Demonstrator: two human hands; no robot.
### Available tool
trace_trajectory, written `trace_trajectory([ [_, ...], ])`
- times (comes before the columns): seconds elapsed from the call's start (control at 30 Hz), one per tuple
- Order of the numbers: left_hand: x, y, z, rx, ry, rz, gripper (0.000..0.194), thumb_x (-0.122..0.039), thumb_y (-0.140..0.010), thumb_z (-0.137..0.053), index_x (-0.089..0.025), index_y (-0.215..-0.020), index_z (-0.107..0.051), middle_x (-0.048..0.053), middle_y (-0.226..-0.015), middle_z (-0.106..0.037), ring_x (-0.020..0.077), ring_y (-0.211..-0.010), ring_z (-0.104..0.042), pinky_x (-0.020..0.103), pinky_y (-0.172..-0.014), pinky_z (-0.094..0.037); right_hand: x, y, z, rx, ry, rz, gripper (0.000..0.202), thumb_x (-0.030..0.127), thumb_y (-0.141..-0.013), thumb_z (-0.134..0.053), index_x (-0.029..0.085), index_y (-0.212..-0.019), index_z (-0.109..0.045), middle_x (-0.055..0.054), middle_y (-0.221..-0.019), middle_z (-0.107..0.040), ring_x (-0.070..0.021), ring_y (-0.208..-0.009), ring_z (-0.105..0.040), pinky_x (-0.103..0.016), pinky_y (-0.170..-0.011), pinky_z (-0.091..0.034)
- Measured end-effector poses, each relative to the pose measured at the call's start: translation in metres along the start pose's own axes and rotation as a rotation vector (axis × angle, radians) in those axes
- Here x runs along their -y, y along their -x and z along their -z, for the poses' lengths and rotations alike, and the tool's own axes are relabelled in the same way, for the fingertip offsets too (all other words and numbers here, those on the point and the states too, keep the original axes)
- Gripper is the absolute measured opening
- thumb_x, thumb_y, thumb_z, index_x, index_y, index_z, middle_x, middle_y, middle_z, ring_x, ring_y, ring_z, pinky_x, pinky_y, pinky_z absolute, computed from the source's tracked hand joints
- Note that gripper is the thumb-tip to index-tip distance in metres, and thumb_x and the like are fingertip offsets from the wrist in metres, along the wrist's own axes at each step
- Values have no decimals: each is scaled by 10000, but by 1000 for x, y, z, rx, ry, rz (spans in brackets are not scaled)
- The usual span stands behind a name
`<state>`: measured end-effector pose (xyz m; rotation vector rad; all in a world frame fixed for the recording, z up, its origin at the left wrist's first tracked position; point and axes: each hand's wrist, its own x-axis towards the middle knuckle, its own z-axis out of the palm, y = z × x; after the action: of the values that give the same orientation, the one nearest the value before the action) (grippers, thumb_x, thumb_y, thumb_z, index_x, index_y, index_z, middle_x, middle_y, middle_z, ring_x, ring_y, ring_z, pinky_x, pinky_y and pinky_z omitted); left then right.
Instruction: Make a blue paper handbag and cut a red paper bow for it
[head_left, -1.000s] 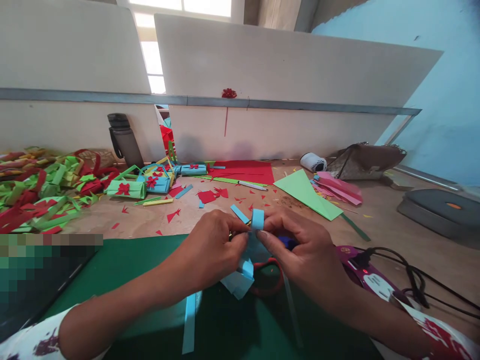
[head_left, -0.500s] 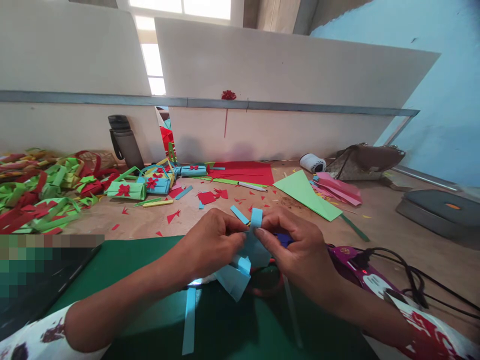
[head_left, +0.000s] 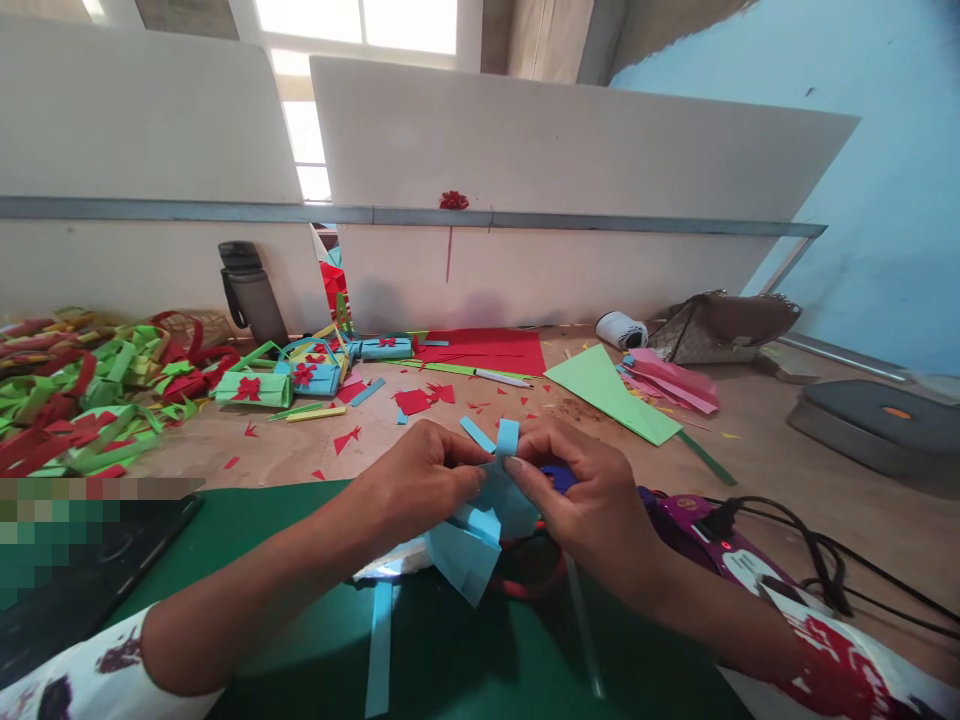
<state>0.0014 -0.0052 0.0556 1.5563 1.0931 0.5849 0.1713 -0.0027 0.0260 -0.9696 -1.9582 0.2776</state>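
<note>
Both my hands pinch a folded light-blue paper piece (head_left: pixel 466 555) above the green mat (head_left: pixel 300 600). My left hand (head_left: pixel 424 475) grips its upper left side, fingers closed. My right hand (head_left: pixel 581 485) presses a narrow blue paper strip (head_left: pixel 508 437), which stands up between thumb and index finger, against the piece. Behind the fingertips a second short blue strip (head_left: pixel 478 434) slants upward. Under the hands lie scissors with red handles (head_left: pixel 529 588), partly hidden. A long blue strip (head_left: pixel 380 645) rests on the mat, and a thin clear stick (head_left: pixel 585 630) lies below my right hand.
Finished-looking little paper bags with red bows (head_left: pixel 251 388) stand at the back left, beside a heap of coloured paper pieces (head_left: pixel 90 400). A grey bottle (head_left: pixel 253 295), red sheet (head_left: pixel 487 350), green sheet (head_left: pixel 611 395) and purple power strip (head_left: pixel 694 515) with cables surround the work area.
My view has tilted slightly, so the surroundings sit a little lower. Both hands keep their pinch on the blue paper, with hardly any movement.
</note>
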Motion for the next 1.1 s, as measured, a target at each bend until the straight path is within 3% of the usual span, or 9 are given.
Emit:
trace_trajectory([
  [0.13,3,0,0,-9,-42,-10,225,-205,-740,-456,-115,-768,-660,-47,-543,-371,72,-494,-280,207,-434,-193,-1,0,-1,-5,6,13,160,132,-788,-539,198,-653,-485,26,-651,-501,-123,-606,-490,-255,-576,-379],
  [0.57,5,0,0,-12,-21,-58,180,-226,-753,-479,-120,-683,-606,-34,-570,-400,71,-518,-307,200,-441,-214,-6,2,-5,-31,19,64,131,90,-780,-560,185,-698,-521,27,-641,-538,-110,-593,-515,-231,-573,-388],
  [0.87,-2,-2,-2,-134,-108,-119,144,-124,-674,-467,-134,-591,-584,-66,-479,-386,54,-449,-309,188,-399,-195,-5,3,-6,-18,35,104,111,88,-773,-553,185,-720,-544,13,-634,-580,-122,-584,-562,-230,-567,-418],
  [1.1,-3,-1,-4,-155,-142,-179,158,-99,-654,-430,-146,-559,-547,-61,-485,-425,59,-446,-350,189,-402,-213,-6,6,-6,-23,-18,79,160,66,-756,-549,215,-813,-541,14,-710,-619,-132,-651,-608,-238,-616,-467],
])
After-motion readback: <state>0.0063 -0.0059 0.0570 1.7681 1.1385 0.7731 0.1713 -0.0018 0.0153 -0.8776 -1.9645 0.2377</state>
